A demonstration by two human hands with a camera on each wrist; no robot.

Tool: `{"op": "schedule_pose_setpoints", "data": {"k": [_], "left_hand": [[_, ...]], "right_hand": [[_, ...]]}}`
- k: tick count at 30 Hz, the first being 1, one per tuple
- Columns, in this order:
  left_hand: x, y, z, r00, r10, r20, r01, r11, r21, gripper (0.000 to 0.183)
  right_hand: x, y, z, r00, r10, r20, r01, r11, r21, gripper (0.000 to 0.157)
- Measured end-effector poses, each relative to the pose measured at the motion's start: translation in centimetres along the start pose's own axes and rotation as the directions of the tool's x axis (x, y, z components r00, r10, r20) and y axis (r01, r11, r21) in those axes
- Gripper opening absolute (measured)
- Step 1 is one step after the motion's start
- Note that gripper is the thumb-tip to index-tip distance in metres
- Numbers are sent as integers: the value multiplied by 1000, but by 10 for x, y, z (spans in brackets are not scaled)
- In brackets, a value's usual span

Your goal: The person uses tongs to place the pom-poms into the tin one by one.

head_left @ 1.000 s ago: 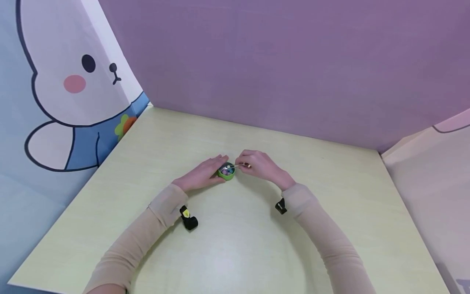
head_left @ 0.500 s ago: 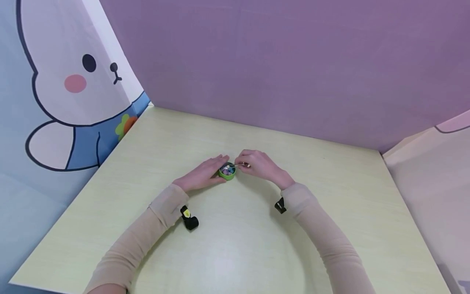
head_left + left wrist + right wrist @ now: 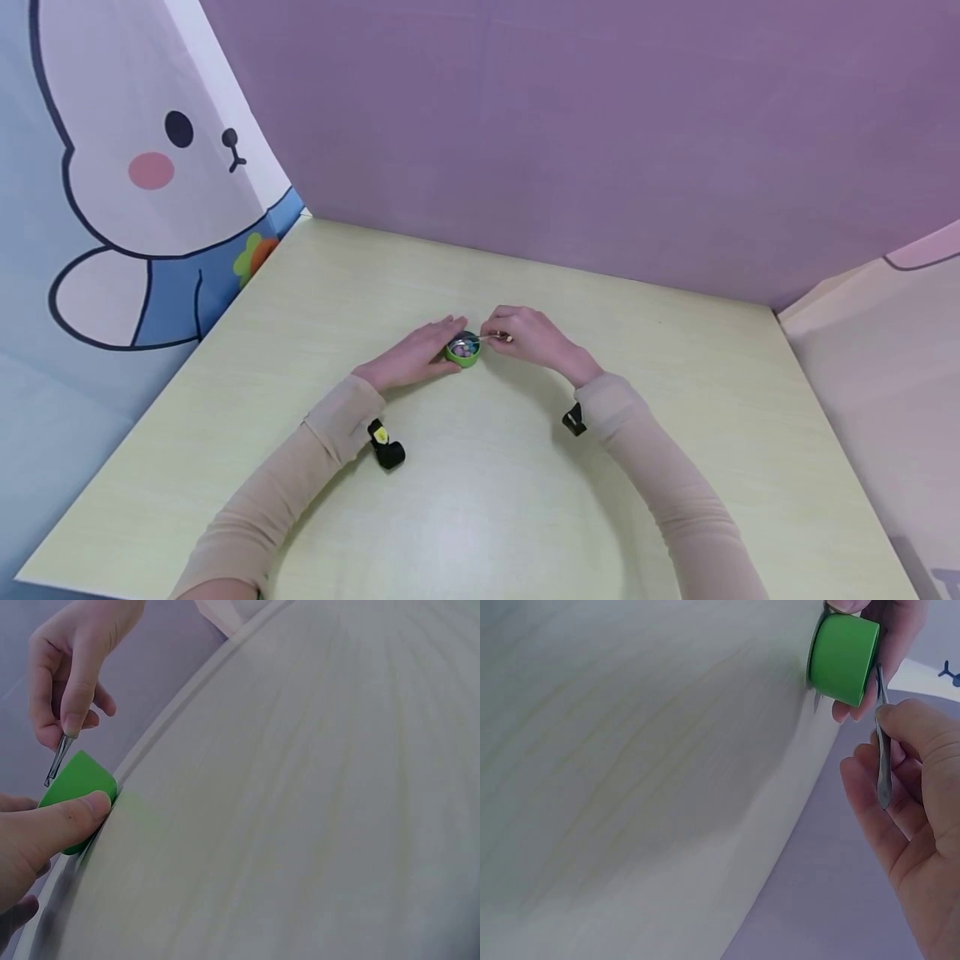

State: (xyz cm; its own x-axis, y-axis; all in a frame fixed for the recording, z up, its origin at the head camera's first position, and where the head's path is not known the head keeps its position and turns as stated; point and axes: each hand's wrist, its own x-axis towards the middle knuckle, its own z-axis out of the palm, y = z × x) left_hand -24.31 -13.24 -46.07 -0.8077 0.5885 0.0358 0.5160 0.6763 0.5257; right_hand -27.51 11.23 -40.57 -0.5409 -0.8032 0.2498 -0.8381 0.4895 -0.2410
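Observation:
A small round green container (image 3: pixel 462 362) stands on the table, with several small pink, purple and blue beads (image 3: pixel 463 348) inside it. My left hand (image 3: pixel 412 354) holds it from the left, thumb on the near side and fingers on the far side. In the left wrist view that thumb (image 3: pixel 82 810) lies against the green wall. From the right, my right hand (image 3: pixel 528 337) pinches a pair of metal tweezers (image 3: pixel 883 750) between thumb and fingers. The tweezers' tips reach over the container's rim; whether they grip a bead I cannot tell. Both wrist views hide the beads.
The pale wooden table (image 3: pixel 480 467) extends around both arms. A purple wall panel (image 3: pixel 570 133) closes the back, and a panel with a cartoon rabbit (image 3: pixel 150 200) stands on the left. A black wrist camera (image 3: pixel 387 450) hangs under the left sleeve.
Both hands have kept their places. The whitish bit that showed by the tweezers' tips in the earlier frames no longer stands out, and the beads look slightly shifted.

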Motion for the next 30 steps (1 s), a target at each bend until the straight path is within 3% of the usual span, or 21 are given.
{"op": "schedule_pose_setpoints", "data": {"k": [11,20,26,30], "left_hand": [[2,-2,1,1000,8,-1,-8,1000,5,82],[3,-3,4,1000,11,-7,-11,1000,-1,82],[2,-3,4,1000,0,-4,0,1000,1,82],[0,-1,2,1000,-2,-4,2,1000,-5,82]], "right_hand": [[-8,0,-5,1000,13,-3,-13,1000,-1,14],[-25,-1,-12,997,77,13,-77,997,-4,15],[-44,-1,-17,996,88,-27,-89,996,-30,14],[-60,0,-20,994,52,-95,-59,996,-66,12]]}}
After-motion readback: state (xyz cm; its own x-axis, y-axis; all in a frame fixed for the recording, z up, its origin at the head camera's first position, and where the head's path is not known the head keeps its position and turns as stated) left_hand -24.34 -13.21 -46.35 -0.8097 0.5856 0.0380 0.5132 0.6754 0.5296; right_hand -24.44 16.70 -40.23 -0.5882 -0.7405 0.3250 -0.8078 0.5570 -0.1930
